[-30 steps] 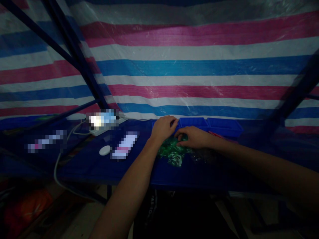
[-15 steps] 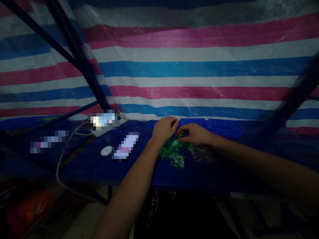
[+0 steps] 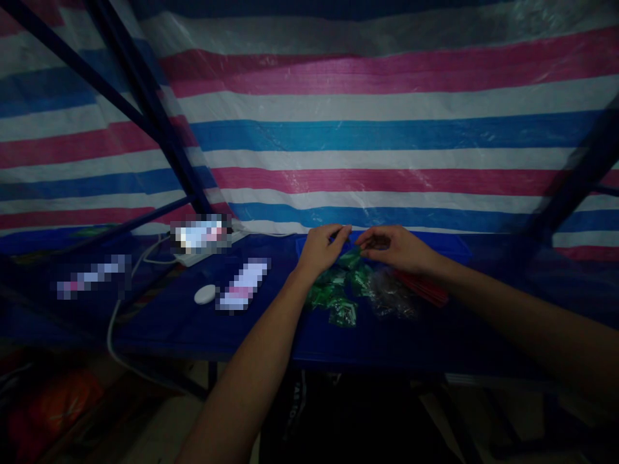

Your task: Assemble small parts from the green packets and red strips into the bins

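Observation:
My right hand (image 3: 399, 248) pinches the upper edge of a small green plastic packet (image 3: 352, 259), which rises from the pile under it. Close by on its left, my left hand (image 3: 323, 248) has its thumb and fingers drawn together over the blue tray (image 3: 302, 243); what they hold, if anything, is too dark to make out. Below both hands lies a loose pile of shiny green packets (image 3: 333, 290). Beside it are clear, brownish packets (image 3: 393, 296) and a stack of flat red pieces (image 3: 428, 288), partly under my right forearm.
Behind the hands, the blue compartment tray (image 3: 447, 243) stands at the table's back edge before a striped sheet (image 3: 387, 135). To the left are a blurred phone (image 3: 244, 283), a white round object (image 3: 206, 294) and a white cable (image 3: 115, 322). Blue metal poles (image 3: 164, 138) frame the space.
My right hand has lifted off the pile, up and slightly right, with a green packet in its fingertips. The red pieces now show more. My left hand has shifted only slightly.

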A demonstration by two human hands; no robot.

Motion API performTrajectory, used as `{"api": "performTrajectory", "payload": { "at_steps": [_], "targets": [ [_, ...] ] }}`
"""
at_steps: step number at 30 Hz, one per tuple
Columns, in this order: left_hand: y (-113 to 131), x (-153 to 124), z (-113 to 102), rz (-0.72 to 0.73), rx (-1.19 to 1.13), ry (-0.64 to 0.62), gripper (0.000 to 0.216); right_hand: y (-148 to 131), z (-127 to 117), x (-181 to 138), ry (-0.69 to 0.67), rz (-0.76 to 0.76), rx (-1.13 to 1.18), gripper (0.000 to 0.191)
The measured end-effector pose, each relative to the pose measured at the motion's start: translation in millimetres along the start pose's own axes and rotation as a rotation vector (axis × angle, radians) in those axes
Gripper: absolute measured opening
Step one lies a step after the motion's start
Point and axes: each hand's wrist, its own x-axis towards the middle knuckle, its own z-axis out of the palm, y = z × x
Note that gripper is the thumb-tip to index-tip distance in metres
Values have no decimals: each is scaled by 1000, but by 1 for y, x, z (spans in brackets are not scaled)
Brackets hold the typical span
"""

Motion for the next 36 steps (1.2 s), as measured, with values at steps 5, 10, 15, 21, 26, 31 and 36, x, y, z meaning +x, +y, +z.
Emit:
{"api": "performTrajectory", "payload": {
  "at_steps": [5,10,15,21,26,31,36],
  "targets": [
    [11,-4,5,3,-217,-77,45,9,-8,-8,110,37,98,26],
    [11,-7,15,32,-239,-167,30,12,-11,-19,175,55,186,26],
    [14,-8,24,46,-283,-166,31,15,-8,-29,200,95,276,31],
    [21,-10,31,21,-335,-144,42,25,-6,-36,278,139,296,38],
    [20,-10,34,-16,-387,-124,39,24,-4,-39,392,97,297,43],
    [22,-9,34,17,-407,-116,37,18,0,-41,341,84,278,41],
    [26,-12,31,53,-163,-19,40,15,0,-42,494,42,109,38]
  ]
}}
